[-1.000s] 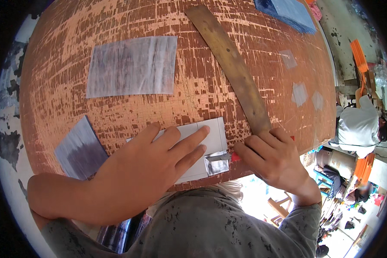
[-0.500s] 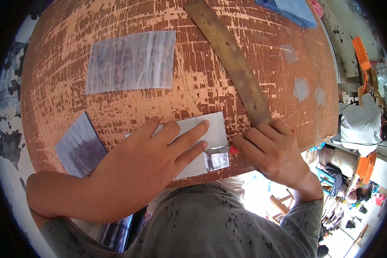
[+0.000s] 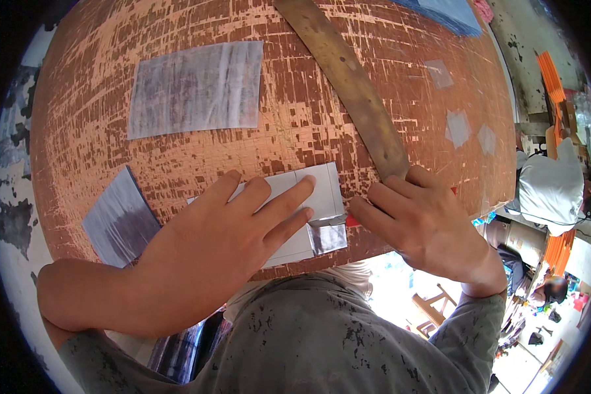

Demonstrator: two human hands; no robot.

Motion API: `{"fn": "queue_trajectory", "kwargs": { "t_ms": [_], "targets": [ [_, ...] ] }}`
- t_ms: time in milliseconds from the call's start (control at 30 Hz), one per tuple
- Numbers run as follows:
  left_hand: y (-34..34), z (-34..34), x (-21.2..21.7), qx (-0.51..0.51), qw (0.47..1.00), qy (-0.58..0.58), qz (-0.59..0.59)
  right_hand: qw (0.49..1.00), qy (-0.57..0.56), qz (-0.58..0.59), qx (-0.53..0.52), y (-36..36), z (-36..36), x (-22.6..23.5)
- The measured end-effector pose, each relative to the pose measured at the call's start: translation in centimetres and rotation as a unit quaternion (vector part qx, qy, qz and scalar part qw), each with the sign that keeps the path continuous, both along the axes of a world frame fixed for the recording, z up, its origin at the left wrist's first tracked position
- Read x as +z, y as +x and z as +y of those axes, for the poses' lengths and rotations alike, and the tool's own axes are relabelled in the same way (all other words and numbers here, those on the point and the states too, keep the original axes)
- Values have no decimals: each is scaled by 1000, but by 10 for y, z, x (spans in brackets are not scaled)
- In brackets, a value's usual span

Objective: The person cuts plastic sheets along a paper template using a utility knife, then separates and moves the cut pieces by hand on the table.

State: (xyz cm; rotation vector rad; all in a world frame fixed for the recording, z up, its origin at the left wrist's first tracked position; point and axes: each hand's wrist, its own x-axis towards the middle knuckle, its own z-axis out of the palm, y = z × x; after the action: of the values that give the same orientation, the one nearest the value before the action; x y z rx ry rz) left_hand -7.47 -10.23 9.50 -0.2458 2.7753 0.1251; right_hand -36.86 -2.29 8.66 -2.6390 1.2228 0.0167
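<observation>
Worn wooden tabletop: reddish-brown coat cracked & flaked, paler wood showing thru, rough, matt. Long flat ruler: dull brownish, tarnished-looking, matt; metal or wood, can't tell. White paper sheet under left hand: smooth, matt. Small silvery foil-like piece at its edge: shiny, creased. Greyish translucent film sheet: thin, slight sheen, streaky. Second grey sheet at table's rim: similar, satin. Red tool tip by right hand: glossy, prob. plastic. Grey shirt: soft cloth, matt, speckled w/ dark marks.
</observation>
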Motion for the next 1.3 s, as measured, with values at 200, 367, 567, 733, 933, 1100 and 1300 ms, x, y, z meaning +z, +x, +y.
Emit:
{"fn": "queue_trajectory", "kwargs": {
  "t_ms": [200, 367, 567, 733, 933, 1100, 1300],
  "targets": [
    [-1, 1, 0, 1, 1000, -1, -6, 1000, 23, 7, -1, -3, -2, 4],
    [-1, 0, 1, 0, 1000, 5, -9, 999, 40, 1, -6, -7, -3, 6],
    [-1, 0, 1, 8, 1000, 19, -7, 998, 48, 16, -23, -15, -1, 7],
    [0, 0, 0, 8, 1000, 14, 7, 1000, 11, 18, -24, -19, 0, 4],
    [0, 2, -1, 9, 1000, 8, 10, 999, 9, 27, -32, -26, 1, 4],
    [0, 1, 0, 20, 999, 23, 23, 999, 6, 14, -42, -30, 1, 6],
    [2, 2, -1, 26, 999, 26, 26, 998, 26, 47, -31, -32, 0, 12]
  ]
}}
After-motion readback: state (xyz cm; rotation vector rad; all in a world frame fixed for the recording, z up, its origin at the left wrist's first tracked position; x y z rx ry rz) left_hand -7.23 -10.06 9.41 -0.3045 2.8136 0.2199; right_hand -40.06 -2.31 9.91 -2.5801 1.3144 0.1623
